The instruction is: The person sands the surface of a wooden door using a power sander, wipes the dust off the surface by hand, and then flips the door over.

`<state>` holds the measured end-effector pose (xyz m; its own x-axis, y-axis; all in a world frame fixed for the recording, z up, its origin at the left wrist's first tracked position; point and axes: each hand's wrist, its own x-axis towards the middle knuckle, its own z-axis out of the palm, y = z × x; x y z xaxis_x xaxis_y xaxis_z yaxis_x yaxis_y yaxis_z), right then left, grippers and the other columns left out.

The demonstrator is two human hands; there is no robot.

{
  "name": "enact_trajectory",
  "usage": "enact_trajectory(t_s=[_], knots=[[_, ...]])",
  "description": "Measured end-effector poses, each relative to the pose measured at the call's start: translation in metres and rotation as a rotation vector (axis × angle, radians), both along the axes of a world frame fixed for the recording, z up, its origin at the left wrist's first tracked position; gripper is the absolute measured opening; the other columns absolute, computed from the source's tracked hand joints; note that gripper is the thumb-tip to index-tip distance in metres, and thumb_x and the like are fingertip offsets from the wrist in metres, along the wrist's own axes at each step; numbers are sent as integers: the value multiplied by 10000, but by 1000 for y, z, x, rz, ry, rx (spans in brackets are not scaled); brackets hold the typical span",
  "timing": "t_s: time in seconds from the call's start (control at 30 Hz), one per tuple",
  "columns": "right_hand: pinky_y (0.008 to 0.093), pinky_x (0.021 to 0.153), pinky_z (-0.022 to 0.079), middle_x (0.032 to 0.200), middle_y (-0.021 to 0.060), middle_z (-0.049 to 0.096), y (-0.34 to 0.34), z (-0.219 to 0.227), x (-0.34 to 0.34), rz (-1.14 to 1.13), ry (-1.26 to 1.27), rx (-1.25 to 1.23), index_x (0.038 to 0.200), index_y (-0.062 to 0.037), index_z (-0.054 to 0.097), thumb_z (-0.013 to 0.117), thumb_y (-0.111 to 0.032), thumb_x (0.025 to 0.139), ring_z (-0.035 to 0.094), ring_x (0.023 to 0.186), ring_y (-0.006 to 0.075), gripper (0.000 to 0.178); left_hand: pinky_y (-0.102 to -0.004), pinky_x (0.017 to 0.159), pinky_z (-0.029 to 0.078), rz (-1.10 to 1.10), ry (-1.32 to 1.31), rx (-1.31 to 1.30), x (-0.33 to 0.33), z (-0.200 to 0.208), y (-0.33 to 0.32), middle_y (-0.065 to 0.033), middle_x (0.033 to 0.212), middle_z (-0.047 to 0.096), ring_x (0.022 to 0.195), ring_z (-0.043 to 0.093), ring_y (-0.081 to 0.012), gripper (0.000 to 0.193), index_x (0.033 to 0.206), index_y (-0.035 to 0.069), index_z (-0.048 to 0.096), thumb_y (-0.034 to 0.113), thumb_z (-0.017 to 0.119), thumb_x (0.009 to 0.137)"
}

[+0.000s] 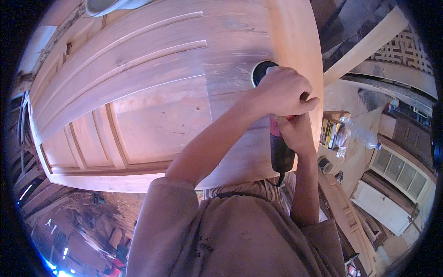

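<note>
1. Shirt [240, 235]: brown, fills the lower centre of the view, nearest the camera.
2. Right hand [297, 134]: grip closed around the red-and-black body of the sander [280, 152], near its rear end; a cord leaves the tail of the tool.
3. Left hand [281, 92]: grip closed over the head of the sander, pressing down from above; the forearm crosses the door diagonally.
4. Sander pad [260, 71]: black, round, lying flat on the door [152, 101], near its right edge.
5. Door: pale bare wood with raised panels and curved mouldings, lying flat as the work surface.
6. Bottle [357, 134]: clear plastic, on the floor to the right, well apart from the door.
</note>
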<state>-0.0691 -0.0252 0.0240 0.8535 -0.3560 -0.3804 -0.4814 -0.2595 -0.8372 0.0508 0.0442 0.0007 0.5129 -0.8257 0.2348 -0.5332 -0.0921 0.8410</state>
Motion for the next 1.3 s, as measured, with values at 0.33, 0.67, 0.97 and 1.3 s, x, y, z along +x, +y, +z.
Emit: enact_trajectory(t_s=[0.33,0.67,0.97,1.3], knots=[[394,770,522,975,191,681,44,-10,43,266,94,-88,1088,43,587,706,-234,802,676,932,301,416,-416,558,479,163,-28,1,30,-11,70,-130,585,583,583,613,-334,405,586,70,601,392,677,820],[383,700,534,852,137,687,9,-11,37,185,98,-74,1051,45,600,724,-241,807,684,810,222,396,-416,563,500,200,-55,-36,26,-7,27,-127,601,605,592,626,-334,399,601,62,620,394,677,815],[317,845,494,1063,92,641,-39,-3,25,18,11,109,1158,49,551,735,-177,829,609,976,155,439,-456,597,508,61,-8,-8,26,0,-32,-128,643,623,619,636,-349,444,593,60,610,431,642,835],[379,708,540,838,131,672,22,-27,75,230,8,-72,1039,55,607,741,-225,814,671,791,246,383,-432,572,499,260,0,-79,62,-6,48,-148,627,624,606,638,-329,413,655,41,663,415,660,832]])
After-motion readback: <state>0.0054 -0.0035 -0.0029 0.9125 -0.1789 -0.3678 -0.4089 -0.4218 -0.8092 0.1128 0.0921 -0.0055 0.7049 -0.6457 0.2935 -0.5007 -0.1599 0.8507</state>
